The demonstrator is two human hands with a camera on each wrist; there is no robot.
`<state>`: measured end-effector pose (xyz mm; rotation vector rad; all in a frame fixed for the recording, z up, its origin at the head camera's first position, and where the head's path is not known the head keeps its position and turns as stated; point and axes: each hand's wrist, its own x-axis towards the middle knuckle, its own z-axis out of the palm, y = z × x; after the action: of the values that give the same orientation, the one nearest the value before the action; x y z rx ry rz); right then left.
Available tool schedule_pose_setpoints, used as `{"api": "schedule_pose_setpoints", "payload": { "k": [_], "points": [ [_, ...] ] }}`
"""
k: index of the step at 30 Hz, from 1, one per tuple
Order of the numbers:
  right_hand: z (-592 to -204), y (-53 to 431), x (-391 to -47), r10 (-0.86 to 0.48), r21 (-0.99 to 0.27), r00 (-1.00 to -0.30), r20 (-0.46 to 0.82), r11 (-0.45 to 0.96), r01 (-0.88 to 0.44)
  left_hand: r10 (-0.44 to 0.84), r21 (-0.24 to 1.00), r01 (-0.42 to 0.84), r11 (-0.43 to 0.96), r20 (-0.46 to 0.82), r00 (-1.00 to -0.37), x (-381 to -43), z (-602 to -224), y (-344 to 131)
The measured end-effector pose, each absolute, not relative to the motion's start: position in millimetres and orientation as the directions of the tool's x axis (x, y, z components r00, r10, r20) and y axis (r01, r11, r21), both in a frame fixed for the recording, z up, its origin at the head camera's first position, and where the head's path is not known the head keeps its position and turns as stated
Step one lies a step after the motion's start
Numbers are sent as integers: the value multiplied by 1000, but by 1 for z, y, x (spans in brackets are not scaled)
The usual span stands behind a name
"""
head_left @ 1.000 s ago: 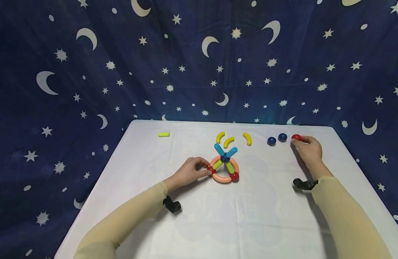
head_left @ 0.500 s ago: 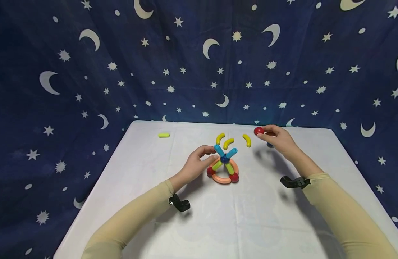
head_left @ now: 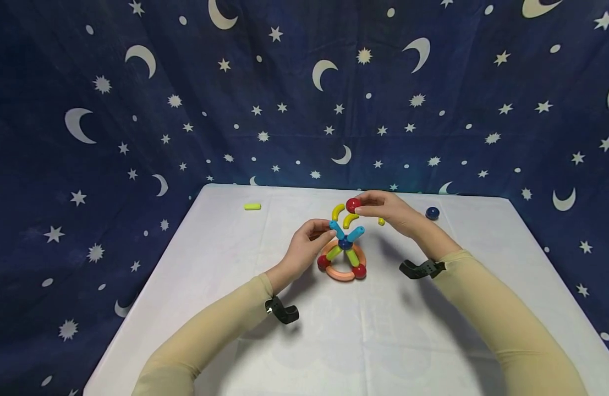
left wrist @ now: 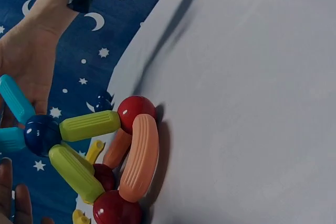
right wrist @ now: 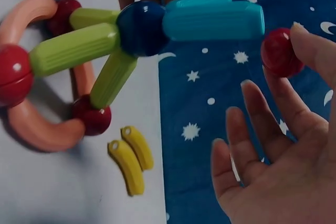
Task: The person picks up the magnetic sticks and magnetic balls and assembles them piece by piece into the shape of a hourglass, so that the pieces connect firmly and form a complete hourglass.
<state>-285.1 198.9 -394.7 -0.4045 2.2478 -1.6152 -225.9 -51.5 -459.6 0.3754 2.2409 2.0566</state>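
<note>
My right hand [head_left: 390, 212] pinches a red ball [head_left: 353, 205] between thumb and fingers, just above the construction. In the right wrist view, that ball [right wrist: 282, 52] is close to the end of a light-blue rod [right wrist: 215, 20]; I cannot tell whether they touch. The construction has a ring of curved orange rods [head_left: 340, 274] and red balls [head_left: 359, 271]. Lime rods [head_left: 352, 258] rise from it to a dark blue ball [head_left: 345, 243], which bears two light-blue rods. My left hand [head_left: 304, 247] is beside the left light-blue rod [head_left: 336, 229], fingers extended; any contact is unclear.
Curved yellow rods [head_left: 351, 220] lie behind the construction, one mostly hidden by my right hand. A short lime rod [head_left: 252, 207] lies at the back left of the white table [head_left: 264, 352]. A dark blue ball [head_left: 432, 213] lies at the back right. Star-patterned cloth [head_left: 284, 110] hangs behind.
My right hand has lifted the red ball from the back right and carried it left over the construction. My left hand has let go of the ring's left red ball and moved up beside a light-blue rod.
</note>
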Motion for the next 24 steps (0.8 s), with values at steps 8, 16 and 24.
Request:
{"api": "schedule_pose_setpoints", "payload": {
  "k": [8,16,24],
  "points": [
    [-391,176,-295,-579,-963,-809,-102,261,-66,212,994,105,30,96,-973,-228,-461,-48],
    [-391,165,-296,-653,-972,-751,-93,221,-72,213,997,69,44,59,-975,-227,-455,-45],
    [-389,166,-295,-665,-969,-740,-97,231,-81,218,996,80,49,67,-974,-211,-428,-46]
  ]
}}
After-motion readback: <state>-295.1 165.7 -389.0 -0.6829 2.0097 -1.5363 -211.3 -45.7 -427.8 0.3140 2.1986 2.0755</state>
